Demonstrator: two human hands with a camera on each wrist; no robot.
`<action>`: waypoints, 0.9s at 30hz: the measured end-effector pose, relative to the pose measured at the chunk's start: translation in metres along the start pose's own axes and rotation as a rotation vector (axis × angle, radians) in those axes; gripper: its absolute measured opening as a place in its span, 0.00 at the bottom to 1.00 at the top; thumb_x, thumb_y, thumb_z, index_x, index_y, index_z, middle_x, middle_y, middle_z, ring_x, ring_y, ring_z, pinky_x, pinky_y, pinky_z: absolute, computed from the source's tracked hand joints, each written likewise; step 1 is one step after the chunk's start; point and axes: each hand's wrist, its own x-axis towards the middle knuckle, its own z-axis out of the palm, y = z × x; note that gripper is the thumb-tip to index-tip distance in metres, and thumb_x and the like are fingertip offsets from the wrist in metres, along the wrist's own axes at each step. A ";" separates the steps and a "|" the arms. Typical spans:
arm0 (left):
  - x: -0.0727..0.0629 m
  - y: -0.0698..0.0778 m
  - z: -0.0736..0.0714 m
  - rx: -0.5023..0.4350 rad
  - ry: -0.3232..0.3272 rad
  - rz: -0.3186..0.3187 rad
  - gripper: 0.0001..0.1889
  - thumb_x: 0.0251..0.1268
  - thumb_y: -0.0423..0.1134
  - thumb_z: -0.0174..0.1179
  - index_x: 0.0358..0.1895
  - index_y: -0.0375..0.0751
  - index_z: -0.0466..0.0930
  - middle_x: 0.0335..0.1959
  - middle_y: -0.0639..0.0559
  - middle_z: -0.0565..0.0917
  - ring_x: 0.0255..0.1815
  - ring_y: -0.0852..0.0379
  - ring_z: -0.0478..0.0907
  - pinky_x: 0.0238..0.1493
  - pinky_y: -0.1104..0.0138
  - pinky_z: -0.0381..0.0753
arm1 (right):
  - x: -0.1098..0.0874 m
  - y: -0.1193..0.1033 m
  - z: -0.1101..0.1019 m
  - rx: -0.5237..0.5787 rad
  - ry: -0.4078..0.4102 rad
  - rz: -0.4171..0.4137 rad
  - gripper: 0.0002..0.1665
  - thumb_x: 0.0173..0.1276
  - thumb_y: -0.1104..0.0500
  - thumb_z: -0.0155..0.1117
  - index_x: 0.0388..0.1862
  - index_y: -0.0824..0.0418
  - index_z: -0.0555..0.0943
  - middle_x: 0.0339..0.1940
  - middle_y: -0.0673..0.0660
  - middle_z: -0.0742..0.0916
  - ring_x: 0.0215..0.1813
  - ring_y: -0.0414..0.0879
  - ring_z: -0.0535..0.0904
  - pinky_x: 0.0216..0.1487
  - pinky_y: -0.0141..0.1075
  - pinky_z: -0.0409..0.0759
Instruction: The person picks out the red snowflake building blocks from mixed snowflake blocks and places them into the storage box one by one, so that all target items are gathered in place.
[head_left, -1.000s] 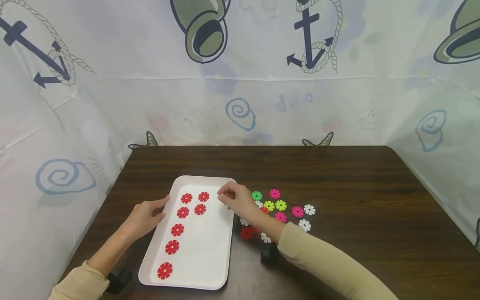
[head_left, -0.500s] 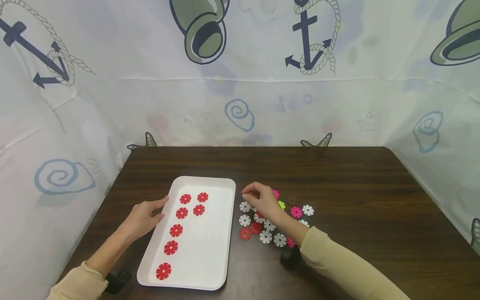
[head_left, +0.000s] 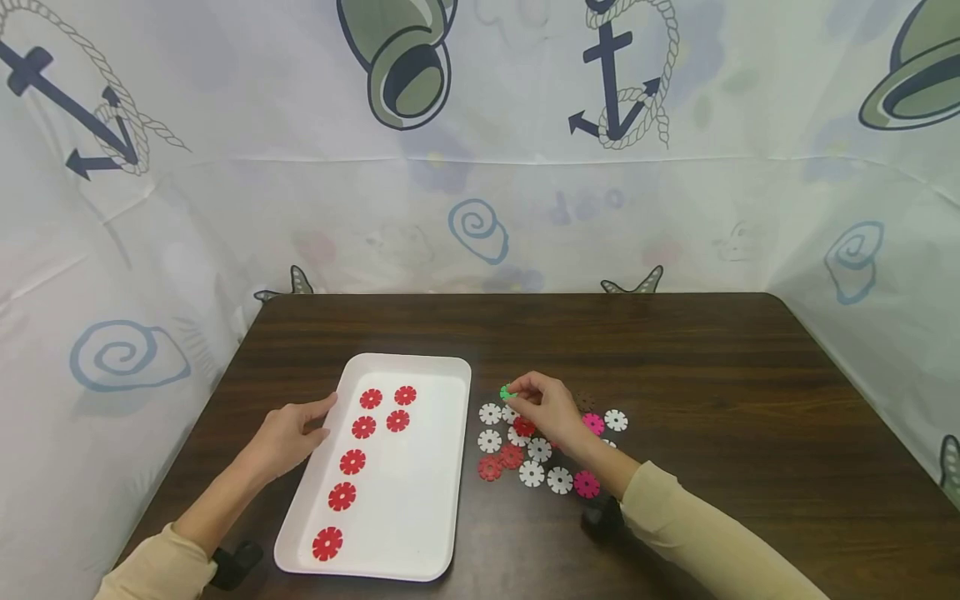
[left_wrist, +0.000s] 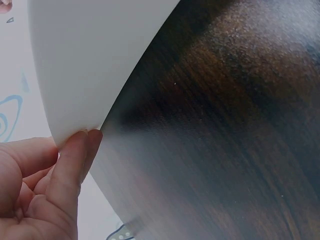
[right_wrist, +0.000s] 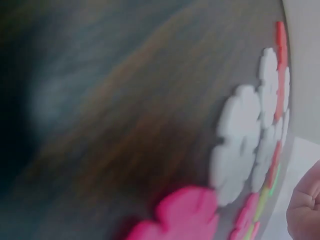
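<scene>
Seven red discs [head_left: 352,462] flat in the white tray [head_left: 408,500]: five in a column along its left side, two beside that column's far end. Left hand [head_left: 288,437] pinches the tray's left rim between thumb and fingers. Right hand [head_left: 551,412] well right of the tray, above the loose discs; fingers bent, thumb and forefinger tips close together at a green disc [head_left: 506,392]. Whether pinched or merely touched, cannot tell from this view. White discs [head_left: 559,480], pink discs [head_left: 587,483] and loose reds [head_left: 490,468] lie nearer the person on the table [head_left: 712,375].
</scene>
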 end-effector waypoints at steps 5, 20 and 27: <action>0.000 0.000 0.000 0.008 -0.002 -0.005 0.32 0.60 0.28 0.60 0.67 0.28 0.60 0.59 0.25 0.71 0.46 0.33 0.81 0.37 0.54 0.85 | -0.001 0.006 -0.004 -0.057 0.000 0.012 0.10 0.58 0.67 0.67 0.40 0.67 0.81 0.30 0.55 0.83 0.30 0.43 0.75 0.27 0.26 0.74; 0.001 0.001 -0.001 0.015 0.000 -0.005 0.32 0.60 0.28 0.60 0.67 0.28 0.60 0.58 0.25 0.72 0.43 0.34 0.82 0.37 0.54 0.85 | -0.003 0.011 -0.011 -0.157 -0.041 0.040 0.12 0.56 0.67 0.69 0.40 0.65 0.82 0.29 0.53 0.80 0.30 0.42 0.72 0.29 0.27 0.72; 0.000 0.002 0.000 0.007 -0.003 -0.005 0.31 0.60 0.28 0.60 0.67 0.28 0.61 0.59 0.25 0.71 0.44 0.34 0.82 0.37 0.54 0.85 | -0.003 0.012 -0.011 -0.209 -0.075 0.035 0.12 0.55 0.67 0.70 0.40 0.66 0.82 0.27 0.53 0.79 0.29 0.42 0.71 0.27 0.28 0.71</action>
